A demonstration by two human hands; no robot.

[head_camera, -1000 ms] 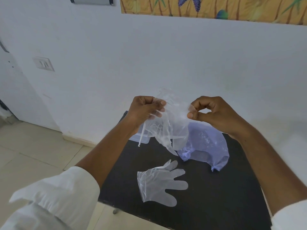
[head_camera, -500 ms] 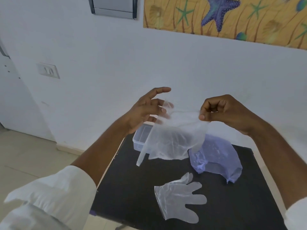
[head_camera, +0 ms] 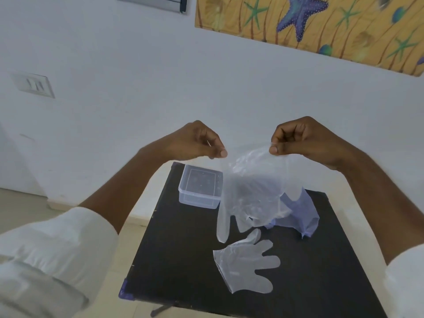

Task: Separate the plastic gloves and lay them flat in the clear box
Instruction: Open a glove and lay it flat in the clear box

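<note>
A clear plastic glove (head_camera: 250,193) hangs in the air, fingers down, above the black table (head_camera: 183,260). My left hand (head_camera: 197,141) pinches its cuff at the left corner and my right hand (head_camera: 296,138) pinches the right corner, stretching the cuff between them. A second clear glove (head_camera: 245,265) lies flat on the table below, fingers pointing right. The clear box (head_camera: 199,187) stands open at the table's far left corner, with nothing visible inside.
A bluish plastic bag (head_camera: 302,214) lies crumpled on the table behind the hanging glove. The table stands against a white wall, with tiled floor to its left. A starfish picture hangs on the wall above.
My left hand has closed from spread fingers to a pinch on the cuff. Both hands have raised the glove and spread it wider, so it hangs unfolded. The view has tilted upward.
</note>
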